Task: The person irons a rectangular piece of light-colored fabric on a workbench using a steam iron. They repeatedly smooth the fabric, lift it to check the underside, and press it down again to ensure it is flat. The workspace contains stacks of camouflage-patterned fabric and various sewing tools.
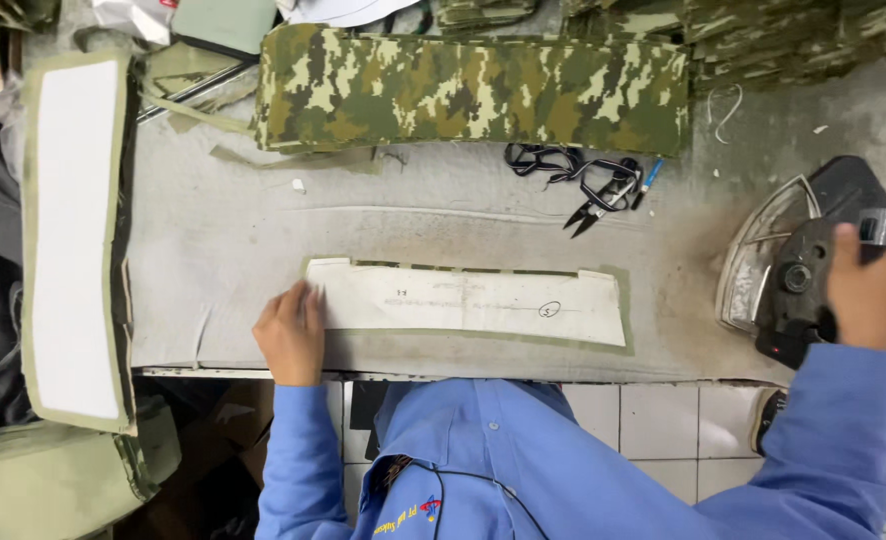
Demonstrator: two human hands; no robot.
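Note:
A long white paper pattern lies on an olive fabric strip (483,303) near the table's front edge. My left hand (291,333) rests flat on the strip's left end, fingers together, pressing it down. My right hand (871,285) grips the dark handle of a steam iron (798,270) that sits tilted on its rest at the right side of the table. Both arms wear blue sleeves.
A folded stack of camouflage fabric (473,90) lies across the back. Black thread snips (598,200) and a blue pen (648,180) lie behind the strip. A finished white-faced strip (75,240) hangs at the left edge. The grey padded table (223,240) ends above a tiled floor.

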